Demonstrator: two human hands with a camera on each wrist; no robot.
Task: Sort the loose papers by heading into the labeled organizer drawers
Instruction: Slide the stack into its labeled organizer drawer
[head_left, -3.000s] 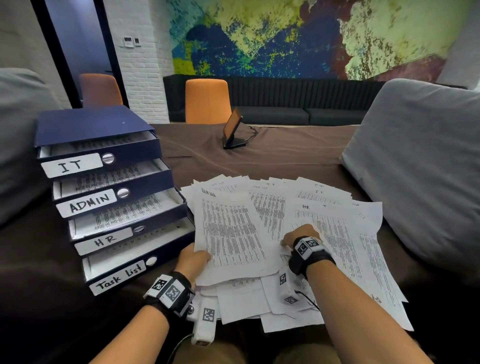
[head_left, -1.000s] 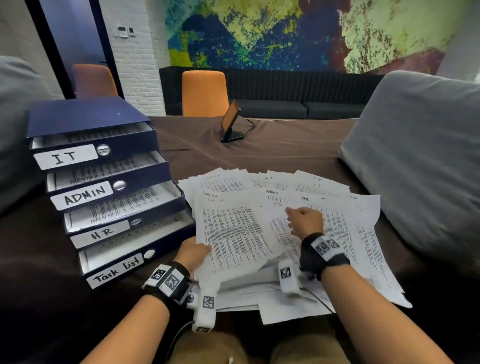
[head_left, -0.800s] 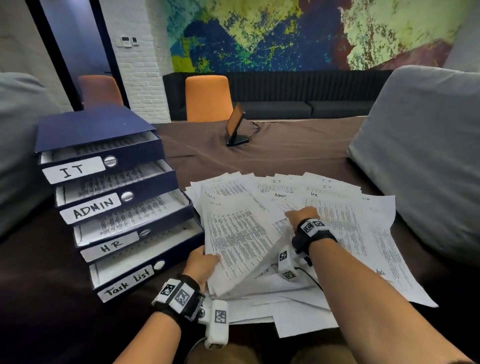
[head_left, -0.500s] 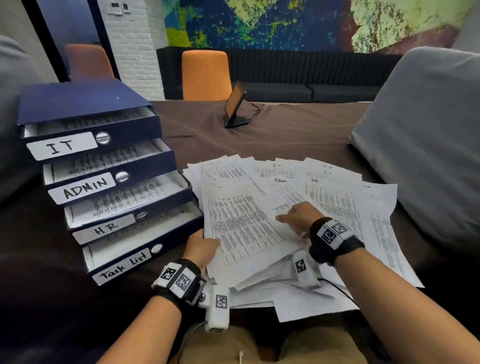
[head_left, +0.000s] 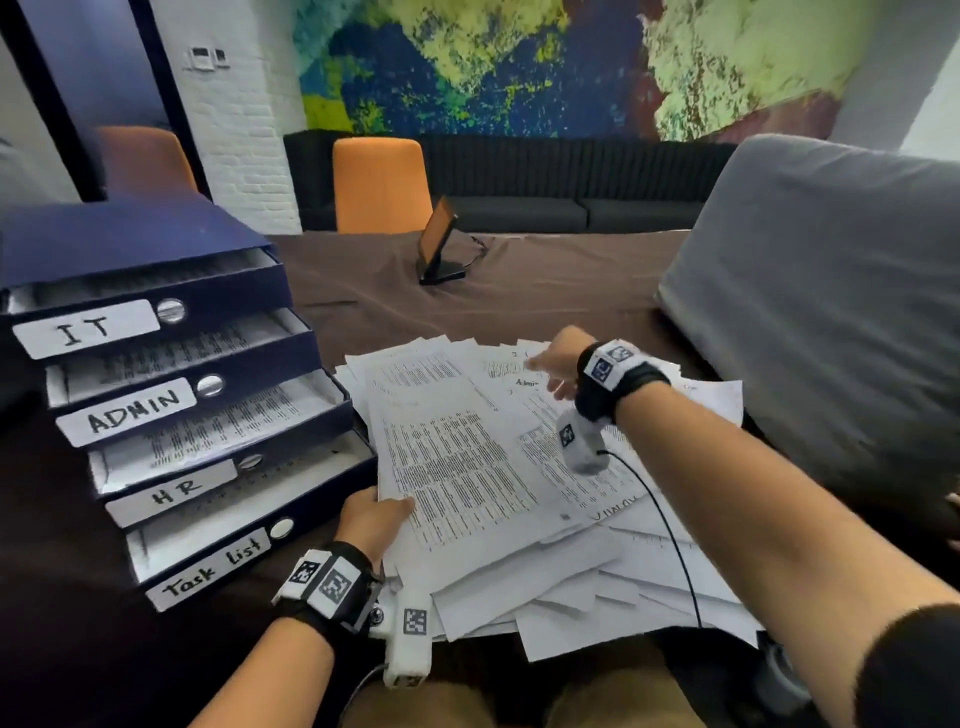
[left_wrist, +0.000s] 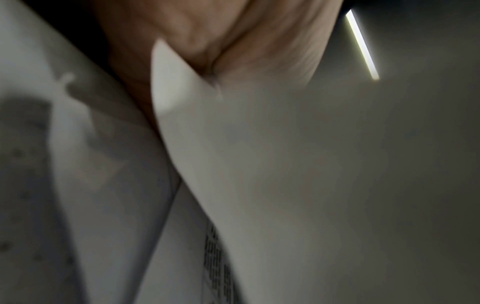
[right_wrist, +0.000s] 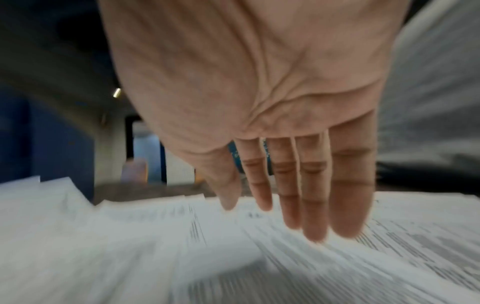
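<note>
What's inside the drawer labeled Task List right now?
The Task List drawer, lowest in the organizer, stands pulled open. Its visible part shows a pale bottom or blank sheet, with no printed text readable. The HR drawer above covers its rear part.

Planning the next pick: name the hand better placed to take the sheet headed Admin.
Right. The right hand is open with straight fingers just above the Admin sheet; the left hand grips the near edge of another sheet.

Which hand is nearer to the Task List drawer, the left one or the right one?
Left. The left hand grips the papers right beside the Task List drawer. The right hand is open over the pile's far side, away from it.
</note>
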